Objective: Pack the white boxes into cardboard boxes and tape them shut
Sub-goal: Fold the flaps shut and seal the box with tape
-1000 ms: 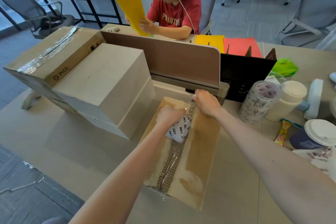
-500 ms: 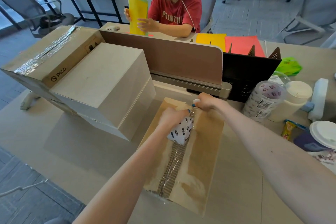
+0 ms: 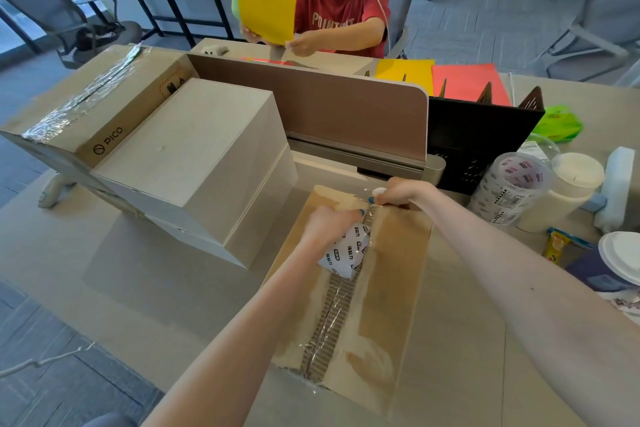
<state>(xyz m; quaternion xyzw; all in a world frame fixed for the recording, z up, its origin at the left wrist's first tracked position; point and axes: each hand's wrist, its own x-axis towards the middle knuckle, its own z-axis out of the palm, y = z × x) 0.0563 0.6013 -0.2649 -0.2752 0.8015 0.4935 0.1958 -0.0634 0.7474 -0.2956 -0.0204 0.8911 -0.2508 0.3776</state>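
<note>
A brown cardboard box [image 3: 391, 305] lies shut in front of me, with a clear tape strip [image 3: 332, 315] running along its centre seam. My left hand [image 3: 327, 224] grips a white printed tape roll [image 3: 344, 255] on the seam near the far end. My right hand [image 3: 401, 194] is curled at the box's far edge and pinches a small white object [image 3: 379, 191] against the tape there. Two white boxes [image 3: 194, 156] are stacked to the left. Behind them leans a taped cardboard box [image 3: 86, 107] marked PICO.
A brown desk divider [image 3: 311, 107] stands just beyond the box. To the right are a black file tray [image 3: 485, 135], a pack of tape rolls [image 3: 509, 191], a white cup [image 3: 568, 191] and a lidded cup [image 3: 620, 253]. A person [image 3: 346, 10] opposite holds yellow paper.
My right hand's fingers have curled in tighter at the box's far edge. My left hand has stayed on the roll. The person opposite has shifted the yellow paper.
</note>
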